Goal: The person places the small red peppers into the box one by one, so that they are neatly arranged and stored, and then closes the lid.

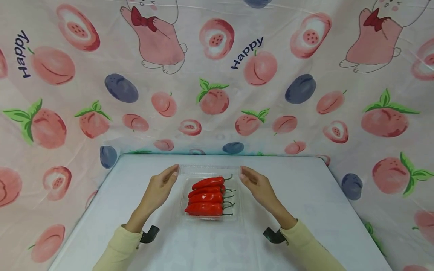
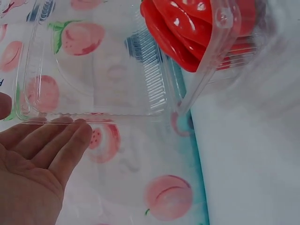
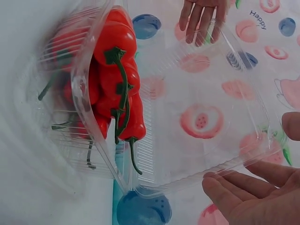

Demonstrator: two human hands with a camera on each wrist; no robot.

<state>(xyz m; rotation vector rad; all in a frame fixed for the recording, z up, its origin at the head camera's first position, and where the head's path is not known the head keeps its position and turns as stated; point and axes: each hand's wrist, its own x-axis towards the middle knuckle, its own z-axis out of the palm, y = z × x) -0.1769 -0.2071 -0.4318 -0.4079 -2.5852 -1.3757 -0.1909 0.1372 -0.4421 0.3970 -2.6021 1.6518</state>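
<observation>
In the head view, a clear plastic clamshell box [image 1: 183, 210] stands on the white table with its hinged lid [image 1: 210, 170] raised at the far side. Several red peppers [image 1: 205, 208] with green stems lie side by side in its base. My left hand [image 1: 160, 189] is at the lid's left corner, its straight fingers touching the side edge in the left wrist view. My right hand [image 1: 259, 188] does likewise at the right corner. Both thumbs stand apart from the fingers. In the right wrist view, the left fingers [image 3: 201, 21] overlap the lid's opposite edge.
The white table [image 1: 112, 210] stretches out around the box. Behind it and at both sides hangs a fruit-printed cloth [image 1: 217, 75]. A black wrist-worn device [image 1: 150, 234] projects from the left wrist, and another black device [image 1: 274, 235] from the right.
</observation>
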